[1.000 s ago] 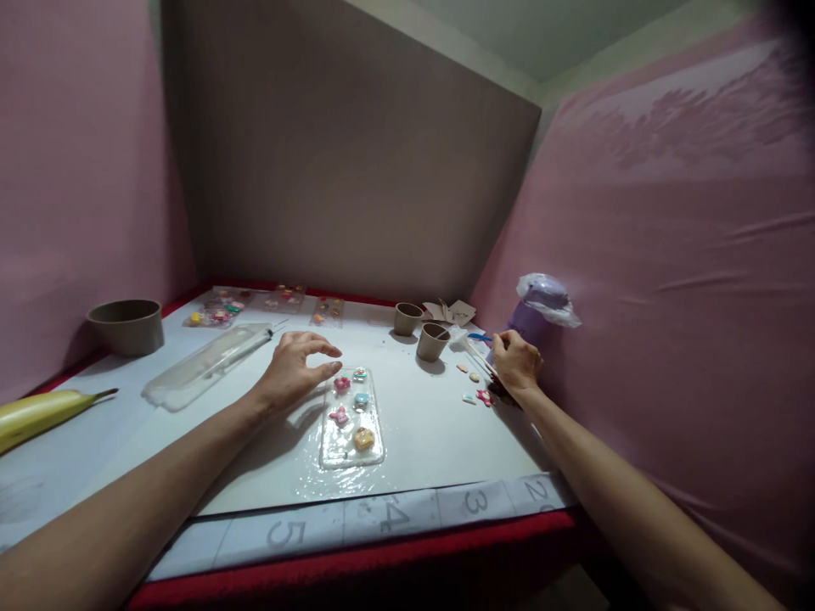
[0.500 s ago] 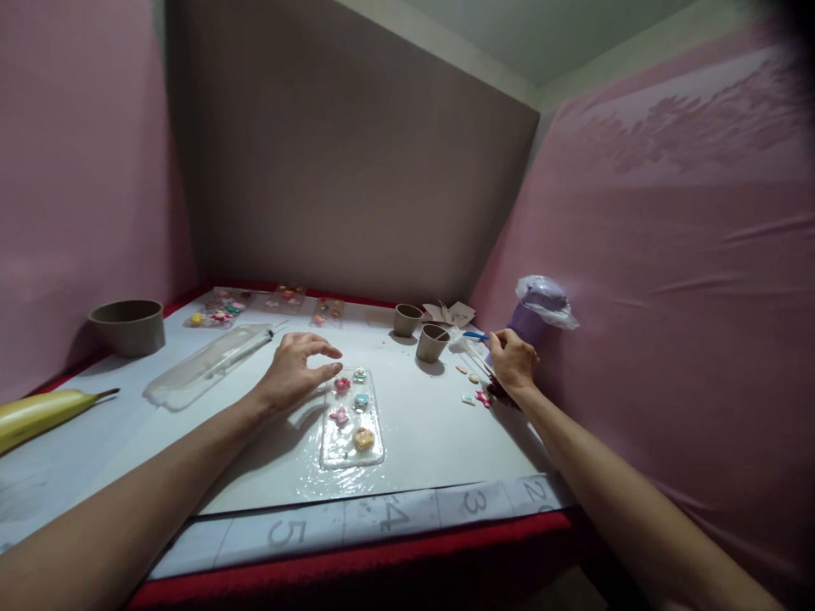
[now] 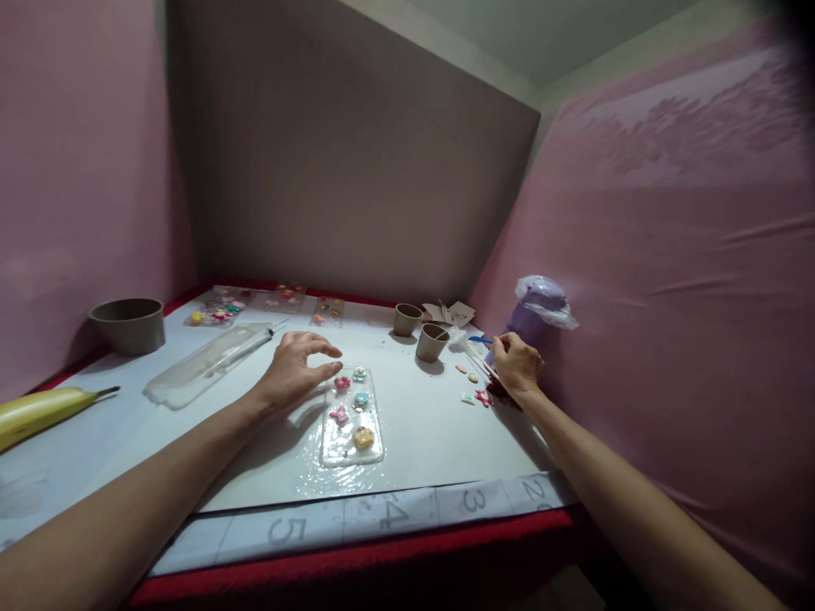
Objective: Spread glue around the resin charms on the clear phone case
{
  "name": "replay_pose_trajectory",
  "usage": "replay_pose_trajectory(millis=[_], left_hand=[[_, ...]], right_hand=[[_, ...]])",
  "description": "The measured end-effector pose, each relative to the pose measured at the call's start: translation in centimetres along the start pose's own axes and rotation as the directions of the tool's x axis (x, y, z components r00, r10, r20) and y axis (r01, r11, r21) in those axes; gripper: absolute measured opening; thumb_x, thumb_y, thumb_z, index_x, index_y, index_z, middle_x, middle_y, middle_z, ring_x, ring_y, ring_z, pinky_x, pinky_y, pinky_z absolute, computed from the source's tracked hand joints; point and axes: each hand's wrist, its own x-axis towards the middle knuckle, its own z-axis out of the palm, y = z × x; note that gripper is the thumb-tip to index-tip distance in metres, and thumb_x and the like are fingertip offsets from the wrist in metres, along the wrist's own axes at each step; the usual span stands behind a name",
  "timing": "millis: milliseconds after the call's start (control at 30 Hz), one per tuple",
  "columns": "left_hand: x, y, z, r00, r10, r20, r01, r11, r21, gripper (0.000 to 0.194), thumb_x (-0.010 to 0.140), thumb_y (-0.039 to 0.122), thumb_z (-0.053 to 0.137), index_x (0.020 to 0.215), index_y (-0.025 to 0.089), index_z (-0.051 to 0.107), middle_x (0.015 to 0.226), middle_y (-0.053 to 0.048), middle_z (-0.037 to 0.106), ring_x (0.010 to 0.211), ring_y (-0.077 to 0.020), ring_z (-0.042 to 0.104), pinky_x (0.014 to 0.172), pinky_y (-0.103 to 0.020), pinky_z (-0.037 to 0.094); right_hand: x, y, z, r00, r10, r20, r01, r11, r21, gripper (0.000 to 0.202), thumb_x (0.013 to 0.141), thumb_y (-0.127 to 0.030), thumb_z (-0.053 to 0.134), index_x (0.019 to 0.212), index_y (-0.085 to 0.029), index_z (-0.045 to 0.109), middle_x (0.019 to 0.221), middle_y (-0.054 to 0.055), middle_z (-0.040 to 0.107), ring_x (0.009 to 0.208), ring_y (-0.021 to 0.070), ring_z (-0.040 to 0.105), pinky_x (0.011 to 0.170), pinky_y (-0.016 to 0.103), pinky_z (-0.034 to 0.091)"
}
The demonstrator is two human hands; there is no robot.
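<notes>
My left hand [image 3: 299, 369] holds nothing; its thumb and fingers are apart beside the upper left corner of a clear phone case [image 3: 351, 460]. Pink, blue and yellow charms sit on the case, among them a pink bow-like charm [image 3: 340, 415] and a yellow charm [image 3: 363, 438]. Shiny wet-looking patches surround the case on the white sheet. At the right, my right hand [image 3: 519, 365] pinches a thin tool with a blue end [image 3: 480, 339]; its exact kind is unclear. Loose charms [image 3: 484, 398] lie just below that hand, and white sticks lean next to it.
Two small brown cups [image 3: 433, 344] stand beyond the case, one with a stick in it. Behind the right hand is a purple container [image 3: 528, 321] with plastic over its top. A brown bowl [image 3: 128, 327], a banana [image 3: 51, 412] and a clear plastic sleeve [image 3: 207, 365] lie to the left.
My right hand has shifted slightly to the right with the blue-ended tool, away from the cup. The left hand and the phone case stay in place.
</notes>
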Motion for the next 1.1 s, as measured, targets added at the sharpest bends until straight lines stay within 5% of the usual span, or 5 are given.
replay_pose_trajectory(millis=[1100], left_hand=[[0.0, -0.1, 0.0, 1.000, 0.000, -0.020, 0.000, 1.000, -0.003, 0.027, 0.067, 0.046, 0.066, 0.082, 0.025, 0.074, 0.103, -0.006, 0.067, 0.114, -0.0307, 0.047, 0.101, -0.047, 0.038]], right_hand=[[0.7, -2.1, 0.7, 0.994, -0.075, -0.079, 0.077, 0.997, 0.019, 0.025, 0.089, -0.037, 0.052, 0.086, -0.020, 0.070, 0.077, 0.007, 0.072, 0.068, 0.0187, 0.060, 0.061, 0.027, 0.026]])
